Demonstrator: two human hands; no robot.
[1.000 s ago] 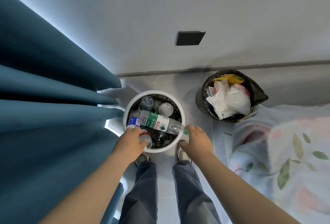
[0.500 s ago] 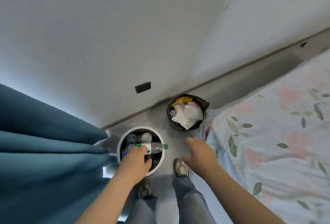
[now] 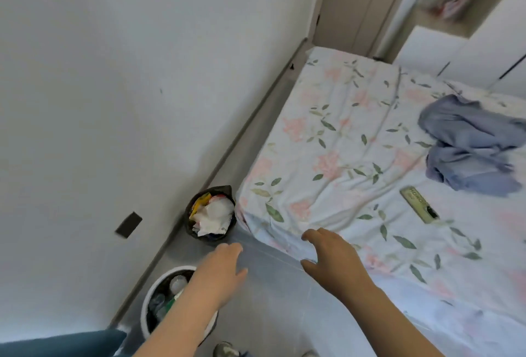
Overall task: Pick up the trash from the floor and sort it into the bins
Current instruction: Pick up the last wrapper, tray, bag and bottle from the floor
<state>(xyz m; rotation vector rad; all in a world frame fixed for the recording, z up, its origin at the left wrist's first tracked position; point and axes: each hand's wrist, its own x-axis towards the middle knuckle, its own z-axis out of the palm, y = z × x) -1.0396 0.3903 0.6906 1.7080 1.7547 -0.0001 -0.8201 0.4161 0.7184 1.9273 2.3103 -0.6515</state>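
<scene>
A white round bin [image 3: 150, 297] at the lower left holds several clear plastic bottles [image 3: 177, 284]; my left forearm crosses over its right side. Farther back by the wall stands a black-lined bin [image 3: 191, 228] filled with white wrappers and a yellow packet [image 3: 200, 203]. My left hand [image 3: 220, 267] hovers over the grey floor between the two bins, fingers spread, holding nothing. To its right, my right hand [image 3: 331, 257] is at the bed's edge, also open and empty.
A bed with a floral sheet [image 3: 355, 143] fills the right side; a blue garment [image 3: 466, 143] and a phone [image 3: 419, 204] lie on it. The white wall [image 3: 113, 72] runs along the left, a teal curtain [image 3: 62, 345] at the bottom left. A narrow floor strip [image 3: 273, 299] runs between wall and bed.
My left hand has let go of the green-labelled bottle, which now lies in the white bin. Both hands have drawn away from the bin, and the view has swung up and right over the bed.
</scene>
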